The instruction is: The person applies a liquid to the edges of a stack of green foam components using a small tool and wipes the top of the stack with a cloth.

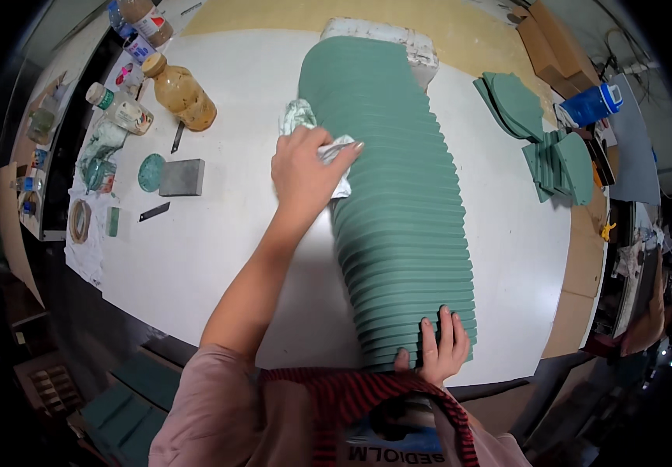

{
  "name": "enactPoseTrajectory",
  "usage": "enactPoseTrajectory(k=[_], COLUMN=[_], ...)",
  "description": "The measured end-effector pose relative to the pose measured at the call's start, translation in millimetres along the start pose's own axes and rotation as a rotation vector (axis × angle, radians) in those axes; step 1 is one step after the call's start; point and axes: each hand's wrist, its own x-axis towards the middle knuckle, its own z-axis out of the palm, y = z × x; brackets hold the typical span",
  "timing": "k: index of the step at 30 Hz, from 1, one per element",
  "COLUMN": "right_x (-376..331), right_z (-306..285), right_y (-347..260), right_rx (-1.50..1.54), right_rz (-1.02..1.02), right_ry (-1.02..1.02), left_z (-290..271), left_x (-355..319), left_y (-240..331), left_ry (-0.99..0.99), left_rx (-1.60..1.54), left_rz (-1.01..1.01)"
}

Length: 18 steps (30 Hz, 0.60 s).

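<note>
A long row of overlapping green sheets (pixel 398 202) lies fanned out down the middle of the table, each one showing a narrow strip along its edge. My left hand (pixel 303 170) is closed on a crumpled white cloth (pixel 299 115) with green stains, pressed to the left edge of the sheets toward their far part. Fingers stretched out, my right hand (pixel 445 349) lies on the near end of the row and holds nothing. At the far end, a white wrapped block (pixel 423 48) sits against the sheets.
On the left stand an amber bottle (pixel 184 95) and a clear green-capped bottle (pixel 124 111). Near them lie a grey block (pixel 182 177), a dark blade (pixel 154 212) and a tape roll (pixel 80 219). More green pieces (pixel 515 105) and a blue bottle (pixel 585 106) are at the right.
</note>
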Motion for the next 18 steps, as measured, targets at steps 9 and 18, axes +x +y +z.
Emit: enactPoseTrajectory(k=[9,18], right_x=[-0.6,3.4], right_z=[-0.6,-5.2], right_y=[1.5,-6.1], right_rx=[0.004,0.052], right_rz=[-0.031,-0.007], right_ry=[0.018,0.034], left_z=[-9.4,-122.0], left_x=[-22.5,-116.4], left_y=[-28.5,-2.9], left_ry=[0.01,-0.744], left_rx=[-0.053,0.121], left_rz=[0.079,-0.147])
